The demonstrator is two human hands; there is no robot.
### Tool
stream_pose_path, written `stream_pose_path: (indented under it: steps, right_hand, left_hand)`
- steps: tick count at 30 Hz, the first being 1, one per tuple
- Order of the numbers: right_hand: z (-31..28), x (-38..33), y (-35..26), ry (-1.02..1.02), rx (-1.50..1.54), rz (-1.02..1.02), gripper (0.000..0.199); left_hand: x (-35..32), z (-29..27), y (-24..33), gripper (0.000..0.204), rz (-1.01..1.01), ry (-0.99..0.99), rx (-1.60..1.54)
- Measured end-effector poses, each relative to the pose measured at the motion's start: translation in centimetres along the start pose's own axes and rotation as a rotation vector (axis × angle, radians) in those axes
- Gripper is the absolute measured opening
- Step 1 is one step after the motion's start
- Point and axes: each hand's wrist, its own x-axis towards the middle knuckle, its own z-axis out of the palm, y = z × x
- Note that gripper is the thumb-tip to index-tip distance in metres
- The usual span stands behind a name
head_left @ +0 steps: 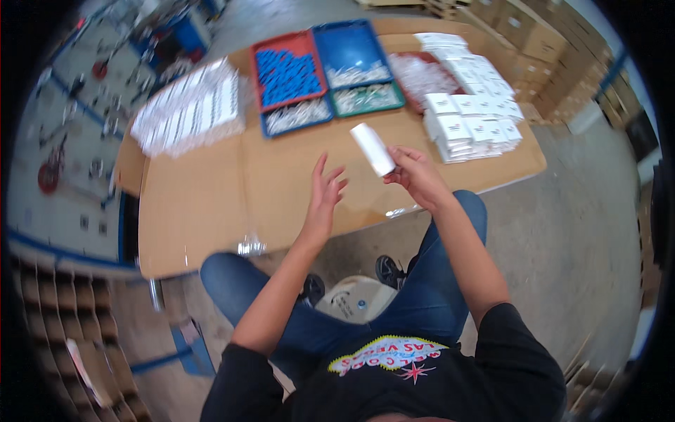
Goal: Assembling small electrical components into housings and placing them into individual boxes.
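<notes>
- Black shirt (302,394) lay nearest.
- Desk (197,204) spread beyond it.
- White stacks (474,130) at right looked done; pale rows (193,112) at left, I couldn't tell.
- Trays (351,43) held many small parts (287,74), so much seemed left.
- Left hand (326,191) hung empty, grip wide.
- Right hand (420,180) had its grip narrowed on one white box (372,149), above the desk before the trays, contents hidden.

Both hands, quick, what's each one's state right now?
Left hand: open, holding nothing.
Right hand: closed on one end of a narrow white box.
</notes>
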Motion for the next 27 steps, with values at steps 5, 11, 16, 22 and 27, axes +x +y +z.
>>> stream_pose_path:
  steps: [5,11,16,22,27]
  right_hand:
    - [6.8,0.8,7.4,-0.062,-0.311,0.067,0.031]
    - [8.1,-0.9,9.1,0.116,-1.146,-0.381,0.033]
    - [8.5,-1.0,8.8,-0.063,-0.973,-0.653,0.048]
    - [7.7,0.1,9.9,-0.252,-1.013,-0.752,0.061]
    - [7.7,0.1,10.6,-0.254,-0.962,-0.738,0.062]
  left_hand:
    - [-0.8,-1.5,-1.6,0.065,-0.208,0.108,-0.451]
    - [-1.9,-2.7,-2.3,0.062,-0.308,0.270,-0.650]
    - [-1.8,-3.4,-2.5,0.052,-0.533,0.146,-0.756]
    - [-2.0,-2.3,-3.6,0.049,-0.485,0.057,-0.861]
    - [-2.5,-1.2,-1.6,0.050,-0.534,0.126,-0.849]
